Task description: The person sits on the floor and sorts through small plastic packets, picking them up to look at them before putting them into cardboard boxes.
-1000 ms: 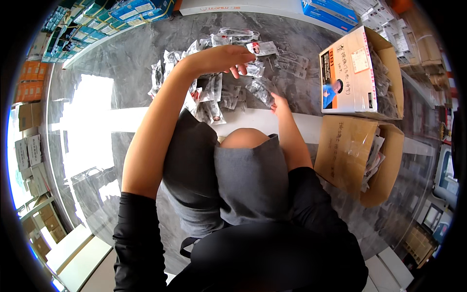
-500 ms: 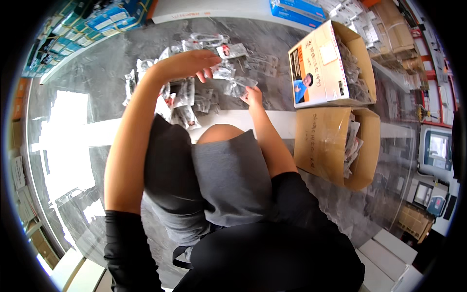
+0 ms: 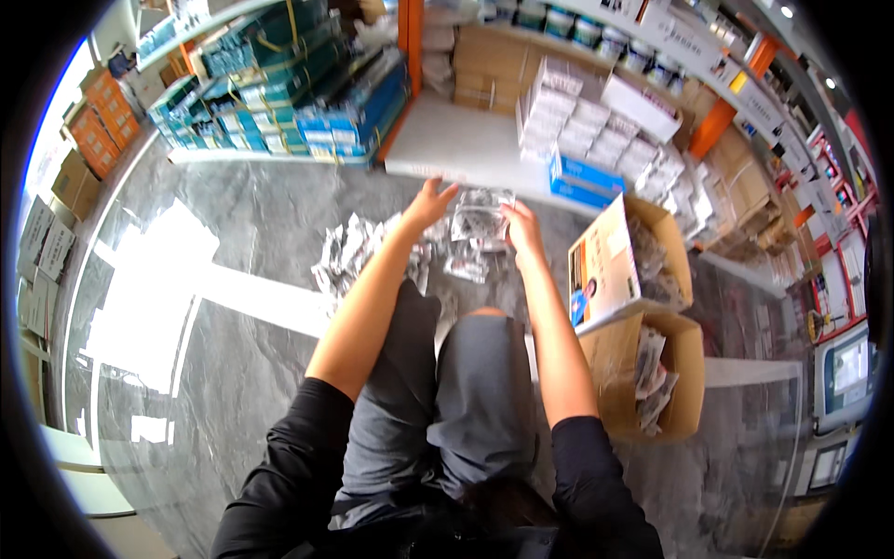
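Note:
My right hand (image 3: 523,229) pinches the right edge of a clear plastic packet (image 3: 479,222), whose contents are too small to make out. To the left of that packet, my left hand (image 3: 428,205) is held with its fingers apart and nothing in it. A heap of similar clear packets (image 3: 352,244) lies on the floor beyond my knees, partly hidden by my left forearm. Another packet (image 3: 466,268) with dark and red bits lies just below the one in my right hand.
To the right are two open cartons: a printed white-and-orange one (image 3: 603,263) and a plain brown one (image 3: 610,359), both holding packets. Ahead is a white low platform (image 3: 447,140) with blue boxes (image 3: 585,175) and stacked white boxes. Teal bundles (image 3: 270,112) stand far left.
The view has tilted up, showing more shelving. My left hand has come down from above the heap toward the packet in my right hand. That packet has moved farther from my knees.

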`<state>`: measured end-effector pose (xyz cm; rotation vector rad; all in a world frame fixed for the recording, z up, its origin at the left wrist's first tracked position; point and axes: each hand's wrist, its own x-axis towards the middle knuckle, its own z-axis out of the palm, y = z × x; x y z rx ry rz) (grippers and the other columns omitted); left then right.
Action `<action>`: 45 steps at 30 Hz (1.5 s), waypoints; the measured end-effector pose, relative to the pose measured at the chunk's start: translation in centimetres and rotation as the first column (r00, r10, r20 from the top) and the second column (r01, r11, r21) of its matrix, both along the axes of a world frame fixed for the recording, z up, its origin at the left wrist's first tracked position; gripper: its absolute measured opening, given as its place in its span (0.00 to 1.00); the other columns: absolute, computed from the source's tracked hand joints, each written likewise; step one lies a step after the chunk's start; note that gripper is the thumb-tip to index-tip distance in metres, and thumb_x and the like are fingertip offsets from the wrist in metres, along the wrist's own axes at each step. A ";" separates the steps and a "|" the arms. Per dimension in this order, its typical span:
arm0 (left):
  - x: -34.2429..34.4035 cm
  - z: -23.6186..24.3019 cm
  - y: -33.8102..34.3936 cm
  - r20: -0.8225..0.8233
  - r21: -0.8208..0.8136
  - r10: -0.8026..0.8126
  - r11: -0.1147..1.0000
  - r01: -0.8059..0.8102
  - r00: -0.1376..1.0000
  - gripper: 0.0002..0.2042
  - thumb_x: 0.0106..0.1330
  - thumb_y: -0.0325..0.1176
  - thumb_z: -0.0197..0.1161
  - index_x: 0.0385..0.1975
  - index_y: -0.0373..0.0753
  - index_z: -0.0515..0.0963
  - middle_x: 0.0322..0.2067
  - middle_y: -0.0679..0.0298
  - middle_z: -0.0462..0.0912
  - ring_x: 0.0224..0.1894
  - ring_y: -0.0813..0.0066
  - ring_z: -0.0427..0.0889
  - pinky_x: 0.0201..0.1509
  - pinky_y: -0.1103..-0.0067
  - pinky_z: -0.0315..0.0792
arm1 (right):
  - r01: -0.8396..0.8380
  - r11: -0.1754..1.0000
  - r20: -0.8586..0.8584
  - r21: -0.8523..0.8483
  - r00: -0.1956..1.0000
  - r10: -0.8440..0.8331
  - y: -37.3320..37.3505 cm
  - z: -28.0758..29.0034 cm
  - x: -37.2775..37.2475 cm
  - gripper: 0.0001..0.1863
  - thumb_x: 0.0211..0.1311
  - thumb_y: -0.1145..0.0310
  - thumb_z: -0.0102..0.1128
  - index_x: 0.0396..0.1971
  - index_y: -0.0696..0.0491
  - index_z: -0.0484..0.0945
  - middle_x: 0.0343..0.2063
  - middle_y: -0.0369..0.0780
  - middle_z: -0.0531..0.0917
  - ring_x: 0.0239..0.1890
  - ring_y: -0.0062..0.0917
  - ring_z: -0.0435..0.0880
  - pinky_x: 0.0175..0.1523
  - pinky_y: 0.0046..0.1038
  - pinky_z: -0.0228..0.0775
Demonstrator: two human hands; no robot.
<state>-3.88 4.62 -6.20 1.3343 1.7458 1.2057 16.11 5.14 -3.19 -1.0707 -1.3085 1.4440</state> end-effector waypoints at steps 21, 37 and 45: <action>3.1 9.2 -8.6 0.720 0.085 0.035 0.987 -0.138 0.693 0.23 0.49 0.50 0.62 0.39 0.40 0.73 0.25 0.68 0.74 0.23 0.79 0.75 0.23 0.83 0.67 | 0.118 0.987 -0.275 -0.109 0.951 -0.144 -5.1 5.2 -1.4 0.10 0.50 0.63 0.54 0.31 0.50 0.73 0.28 0.34 0.75 0.31 0.21 0.75 0.30 0.27 0.71; 2.4 10.0 -8.7 0.468 0.121 -0.035 0.992 -0.024 0.883 0.20 0.53 0.47 0.60 0.35 0.34 0.76 0.21 0.72 0.72 0.19 0.87 0.64 0.20 0.87 0.55 | -0.004 0.988 -0.436 -0.152 0.898 -0.063 -5.2 6.0 -0.9 0.12 0.54 0.61 0.54 0.29 0.56 0.75 0.25 0.39 0.79 0.26 0.25 0.77 0.32 0.24 0.67; 2.9 9.9 -8.2 0.456 0.111 -0.044 0.994 -0.007 0.889 0.17 0.55 0.44 0.59 0.33 0.35 0.77 0.16 0.75 0.69 0.15 0.89 0.59 0.17 0.87 0.50 | 0.007 0.993 -0.395 -0.116 0.917 -0.053 -4.6 5.4 0.2 0.12 0.54 0.61 0.54 0.28 0.55 0.75 0.25 0.40 0.80 0.27 0.25 0.79 0.31 0.24 0.68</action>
